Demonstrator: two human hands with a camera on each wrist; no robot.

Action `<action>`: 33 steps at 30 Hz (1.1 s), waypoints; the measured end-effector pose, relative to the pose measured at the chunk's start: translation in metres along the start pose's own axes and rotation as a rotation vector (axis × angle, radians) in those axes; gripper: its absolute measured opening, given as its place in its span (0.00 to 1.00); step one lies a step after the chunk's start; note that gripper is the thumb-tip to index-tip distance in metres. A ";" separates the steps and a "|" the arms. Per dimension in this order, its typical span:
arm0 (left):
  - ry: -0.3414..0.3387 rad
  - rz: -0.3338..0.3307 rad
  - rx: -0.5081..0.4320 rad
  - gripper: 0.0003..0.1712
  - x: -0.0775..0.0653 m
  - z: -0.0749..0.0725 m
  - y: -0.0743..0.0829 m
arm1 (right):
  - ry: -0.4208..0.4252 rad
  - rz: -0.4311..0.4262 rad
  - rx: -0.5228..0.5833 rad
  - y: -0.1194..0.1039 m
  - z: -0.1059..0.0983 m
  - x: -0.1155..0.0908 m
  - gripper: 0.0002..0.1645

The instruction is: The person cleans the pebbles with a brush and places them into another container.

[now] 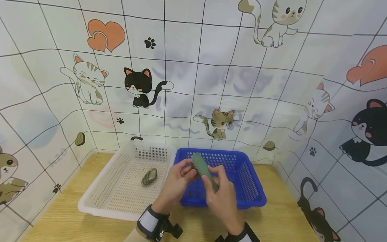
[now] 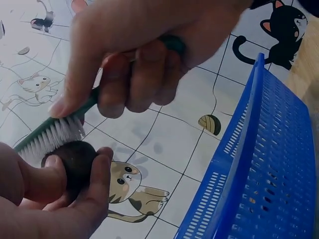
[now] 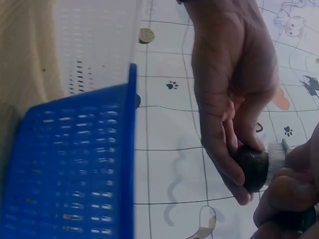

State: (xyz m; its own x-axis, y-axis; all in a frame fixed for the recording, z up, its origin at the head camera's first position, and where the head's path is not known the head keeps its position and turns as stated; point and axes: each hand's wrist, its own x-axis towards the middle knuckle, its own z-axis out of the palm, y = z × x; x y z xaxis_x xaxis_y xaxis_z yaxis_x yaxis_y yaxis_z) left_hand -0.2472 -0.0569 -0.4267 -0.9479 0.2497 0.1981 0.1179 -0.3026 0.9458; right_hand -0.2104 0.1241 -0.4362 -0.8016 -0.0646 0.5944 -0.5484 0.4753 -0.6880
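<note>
In the head view my left hand (image 1: 174, 184) and right hand (image 1: 223, 197) meet over the blue basket (image 1: 252, 181). A dark, smooth, rounded clam (image 2: 76, 163) is pinched between the thumb and fingers of my left hand. My right hand grips a green scrub brush (image 1: 202, 165) by its handle, with the thumb pressed along its back. White bristles (image 3: 275, 158) lie against the clam's surface in the right wrist view. The brush mostly hides the held clam from the head camera. Another glossy, mottled clam (image 1: 149, 177) lies in the white basket.
The white basket (image 1: 105, 213) stands to the left, right beside the blue one, both on a wooden table (image 1: 287, 215). Small dark bits (image 1: 193, 194) show in the blue basket. A cat-patterned tiled sheet (image 1: 181, 84) hangs behind and at the sides.
</note>
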 end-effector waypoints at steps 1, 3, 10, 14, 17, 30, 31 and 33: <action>-0.016 -0.004 -0.007 0.22 0.000 0.000 0.000 | 0.005 0.008 0.000 0.000 -0.001 0.002 0.16; -0.041 0.008 -0.016 0.22 -0.001 -0.001 0.001 | 0.016 0.043 0.016 0.000 -0.005 0.006 0.17; -0.076 0.039 -0.087 0.23 -0.003 -0.004 0.009 | 0.000 0.194 0.202 0.004 -0.017 0.007 0.18; -0.043 0.024 -0.109 0.23 -0.003 -0.003 0.009 | -0.019 0.206 0.225 0.006 -0.017 0.004 0.19; 0.005 -0.004 -0.134 0.24 -0.003 -0.003 0.009 | -0.028 0.194 0.246 0.007 -0.015 0.003 0.18; 0.019 -0.033 -0.071 0.29 -0.004 -0.006 0.002 | -0.085 0.107 0.339 0.005 -0.007 -0.003 0.15; 0.010 -0.033 -0.068 0.29 -0.005 -0.006 0.002 | -0.087 0.102 0.342 0.005 -0.007 -0.003 0.15; -0.015 -0.036 -0.055 0.29 -0.006 -0.007 0.002 | -0.093 0.089 0.357 0.005 -0.008 -0.004 0.15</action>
State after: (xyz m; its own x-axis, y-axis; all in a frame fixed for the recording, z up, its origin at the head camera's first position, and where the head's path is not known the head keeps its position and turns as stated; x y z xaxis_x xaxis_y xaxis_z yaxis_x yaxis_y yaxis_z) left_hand -0.2428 -0.0657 -0.4275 -0.9467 0.2746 0.1685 0.0673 -0.3430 0.9369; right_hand -0.2081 0.1338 -0.4384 -0.8590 -0.1242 0.4966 -0.5109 0.1485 -0.8467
